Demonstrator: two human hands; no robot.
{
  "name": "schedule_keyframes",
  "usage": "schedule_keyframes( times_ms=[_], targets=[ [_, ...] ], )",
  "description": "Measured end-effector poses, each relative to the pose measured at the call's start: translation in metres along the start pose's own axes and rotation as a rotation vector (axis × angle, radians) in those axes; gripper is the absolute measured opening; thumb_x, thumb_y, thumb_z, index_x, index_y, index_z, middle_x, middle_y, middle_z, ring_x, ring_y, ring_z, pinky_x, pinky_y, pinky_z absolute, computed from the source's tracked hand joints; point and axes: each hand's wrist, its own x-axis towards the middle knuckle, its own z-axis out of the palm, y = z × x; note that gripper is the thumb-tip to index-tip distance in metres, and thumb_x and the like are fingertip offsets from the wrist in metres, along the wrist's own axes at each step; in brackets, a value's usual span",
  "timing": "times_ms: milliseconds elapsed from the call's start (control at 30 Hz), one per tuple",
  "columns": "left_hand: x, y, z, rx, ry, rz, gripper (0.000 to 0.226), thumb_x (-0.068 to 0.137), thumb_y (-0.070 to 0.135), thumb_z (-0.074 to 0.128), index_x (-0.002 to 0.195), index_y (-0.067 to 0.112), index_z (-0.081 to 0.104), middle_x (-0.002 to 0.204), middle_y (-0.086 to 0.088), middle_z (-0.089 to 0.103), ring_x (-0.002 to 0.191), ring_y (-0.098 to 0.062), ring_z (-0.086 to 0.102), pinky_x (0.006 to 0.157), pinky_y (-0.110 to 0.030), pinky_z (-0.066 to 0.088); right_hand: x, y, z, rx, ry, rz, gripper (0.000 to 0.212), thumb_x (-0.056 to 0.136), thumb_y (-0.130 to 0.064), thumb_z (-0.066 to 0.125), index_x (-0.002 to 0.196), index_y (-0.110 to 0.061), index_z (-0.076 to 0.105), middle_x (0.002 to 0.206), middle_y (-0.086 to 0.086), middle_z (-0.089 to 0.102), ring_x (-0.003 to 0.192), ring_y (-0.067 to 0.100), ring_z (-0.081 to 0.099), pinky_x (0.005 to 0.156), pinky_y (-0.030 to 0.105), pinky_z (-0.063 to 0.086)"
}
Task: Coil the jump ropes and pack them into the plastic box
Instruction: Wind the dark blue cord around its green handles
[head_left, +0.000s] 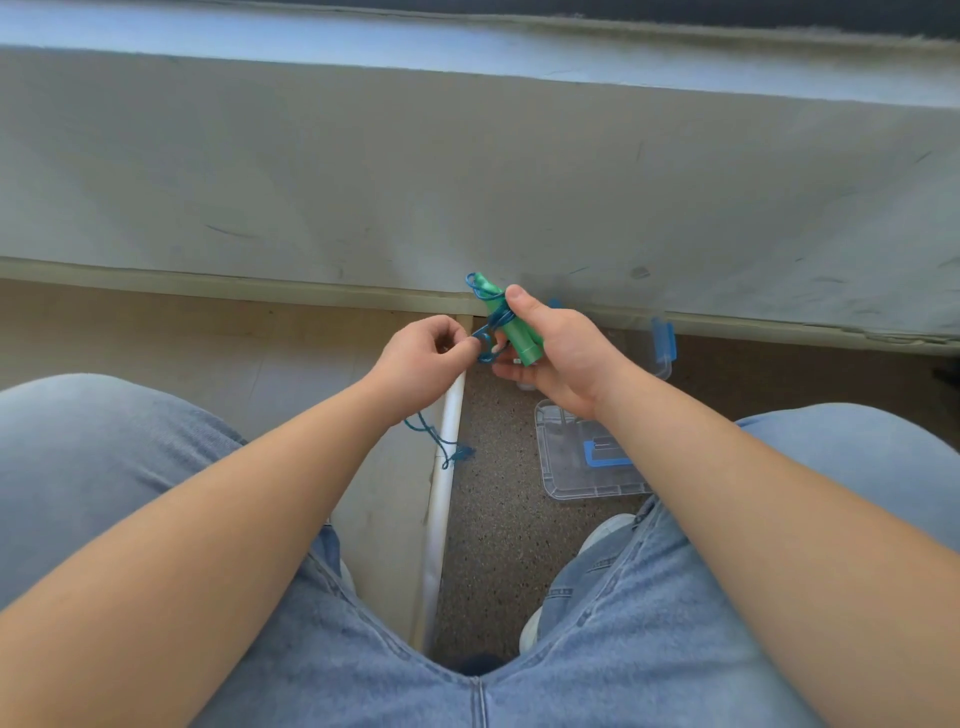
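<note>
Green jump-rope handles (519, 338) sit bunched in the right hand (561, 353), fingers and thumb curled round them, with blue rope (491, 325) wound over them in several turns. The left hand (426, 358) pinches a loop of that rope just beside the handles, both forearms reaching forward over the knees. A loose tail (441, 444) dangles below the left wrist, so coiling looks nearly finished. Packing remains: the clear plastic box (566, 467) lies on the floor (493, 519) under the right forearm, seemingly empty.

Left hand (423, 358), right hand (558, 353), fingers curled
</note>
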Motion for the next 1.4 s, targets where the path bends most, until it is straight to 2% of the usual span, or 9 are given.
schedule_keyframes(
  times_ms=[133, 233, 400, 633, 967, 1067, 1133, 1267, 1400],
  targets=[
    [-0.003, 0.002, -0.001, 0.022, -0.087, 0.028, 0.032, 0.094, 0.035, 0.059, 0.078, 0.008, 0.061, 0.054, 0.015, 0.044, 0.045, -0.002, 0.034, 0.050, -0.024, 0.030, -0.001, -0.002, 0.001, 0.083, -0.033, -0.019, 0.034, 0.104, -0.037, 0.050, 0.097, -0.007, 0.063, 0.074, 0.006, 0.055, 0.072, 0.018, 0.057, 0.074, 0.035, 0.059],
    [-0.006, 0.004, -0.004, -0.036, -0.207, 0.045, 0.026, 0.098, 0.037, 0.056, 0.076, 0.026, 0.066, 0.065, 0.007, 0.054, 0.050, -0.001, 0.040, 0.055, -0.024, 0.033, -0.001, 0.000, -0.002, -0.038, 0.009, -0.011, 0.036, 0.102, -0.042, 0.050, 0.096, -0.010, 0.065, 0.075, 0.004, 0.061, 0.075, 0.019, 0.061, 0.074, 0.035, 0.058],
    [-0.008, 0.003, -0.001, -0.112, -0.228, 0.026, 0.021, 0.097, 0.041, 0.057, 0.089, 0.033, 0.074, 0.104, 0.001, 0.073, 0.099, -0.006, 0.062, 0.091, -0.024, 0.043, 0.000, -0.001, -0.006, -0.152, 0.036, -0.001, 0.040, 0.101, -0.045, 0.052, 0.102, -0.009, 0.069, 0.080, 0.003, 0.071, 0.074, 0.019, 0.069, 0.078, 0.040, 0.059],
    [0.006, -0.008, -0.005, -0.346, 0.054, -0.243, 0.022, 0.098, 0.022, 0.052, 0.111, 0.015, 0.069, 0.096, -0.001, 0.070, 0.065, -0.009, 0.058, 0.054, -0.015, 0.041, 0.000, -0.004, -0.005, -0.064, 0.075, -0.032, 0.037, 0.100, -0.042, 0.055, 0.099, -0.006, 0.065, 0.090, 0.011, 0.057, 0.068, 0.018, 0.060, 0.081, 0.043, 0.058],
    [0.003, -0.016, 0.000, -0.146, 0.058, -0.326, 0.034, 0.081, 0.047, 0.065, 0.069, 0.024, 0.044, 0.080, -0.002, 0.057, 0.083, -0.020, 0.058, 0.072, -0.034, 0.046, -0.003, -0.009, -0.004, 0.052, 0.067, -0.081, 0.034, 0.103, -0.037, 0.051, 0.107, -0.005, 0.063, 0.094, 0.009, 0.055, 0.092, 0.030, 0.068, 0.091, 0.046, 0.056],
    [0.003, -0.009, 0.002, -0.165, 0.052, -0.207, 0.006, 0.087, 0.034, 0.058, 0.086, 0.029, 0.058, 0.096, 0.002, 0.067, 0.096, -0.020, 0.064, 0.090, -0.037, 0.049, -0.004, -0.007, -0.003, 0.053, 0.030, -0.057, 0.035, 0.103, -0.037, 0.051, 0.109, -0.005, 0.063, 0.092, 0.007, 0.061, 0.091, 0.034, 0.070, 0.090, 0.049, 0.056],
    [0.001, 0.003, 0.005, -0.418, -0.080, -0.161, 0.019, 0.096, 0.028, 0.051, 0.111, 0.025, 0.063, 0.115, -0.002, 0.070, 0.108, -0.019, 0.067, 0.101, -0.042, 0.048, -0.004, -0.006, -0.001, 0.044, -0.013, -0.045, 0.035, 0.104, -0.038, 0.049, 0.106, -0.006, 0.065, 0.083, 0.005, 0.068, 0.082, 0.029, 0.070, 0.088, 0.047, 0.057],
    [-0.006, 0.017, 0.010, -0.601, -0.387, -0.142, 0.037, 0.101, 0.039, 0.045, 0.123, 0.014, 0.060, 0.102, 0.001, 0.073, 0.079, -0.016, 0.067, 0.090, -0.038, 0.053, 0.000, -0.002, -0.003, -0.007, -0.051, -0.025, 0.041, 0.103, -0.041, 0.050, 0.114, -0.006, 0.067, 0.102, 0.012, 0.070, 0.091, 0.027, 0.068, 0.079, 0.042, 0.058],
    [-0.003, 0.008, 0.009, -0.388, -0.267, -0.083, 0.023, 0.104, 0.031, 0.045, 0.108, 0.019, 0.064, 0.075, 0.007, 0.054, 0.067, -0.008, 0.051, 0.083, -0.036, 0.049, 0.002, -0.002, -0.005, -0.228, 0.068, -0.003, 0.041, 0.100, -0.046, 0.054, 0.102, -0.008, 0.071, 0.080, 0.000, 0.068, 0.074, 0.013, 0.063, 0.060, 0.030, 0.052]
  ],
)
